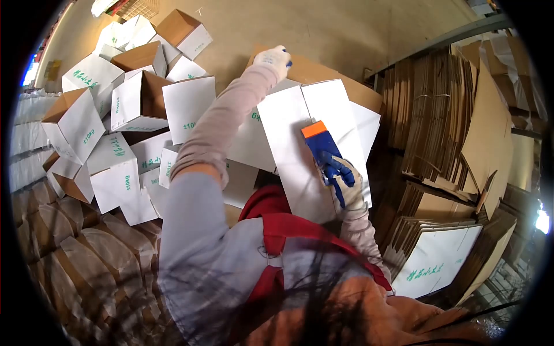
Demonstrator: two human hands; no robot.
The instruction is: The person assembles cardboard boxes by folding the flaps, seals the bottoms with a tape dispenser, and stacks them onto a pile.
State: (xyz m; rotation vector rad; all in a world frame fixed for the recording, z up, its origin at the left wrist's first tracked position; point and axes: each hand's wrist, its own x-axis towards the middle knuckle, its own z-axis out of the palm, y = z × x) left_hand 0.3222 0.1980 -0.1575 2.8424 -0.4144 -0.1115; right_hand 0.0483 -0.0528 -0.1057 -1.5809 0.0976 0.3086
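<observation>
In front of me a carton [291, 135] with white outer faces has brown inner flaps spread at its far side. My left hand [274, 60], in a white glove with blue on the fingertips, is at the far edge of the carton, its fingers curled over the brown flap. My right hand [349, 184], in a white and blue glove, is wrapped round a blue hand tool with an orange end, which looks like a carton stapler [319, 137]. The tool lies along a white panel beside the seam between two flaps. Its underside is hidden.
Open white cartons [138, 101] with green print are heaped on the left. Flattened cardboard [427, 115] stands in bundles on the right, above a stack of white flat cartons [438, 259]. Plastic-wrapped brown bundles [92, 271] lie at lower left. A crate [138, 8] sits far back.
</observation>
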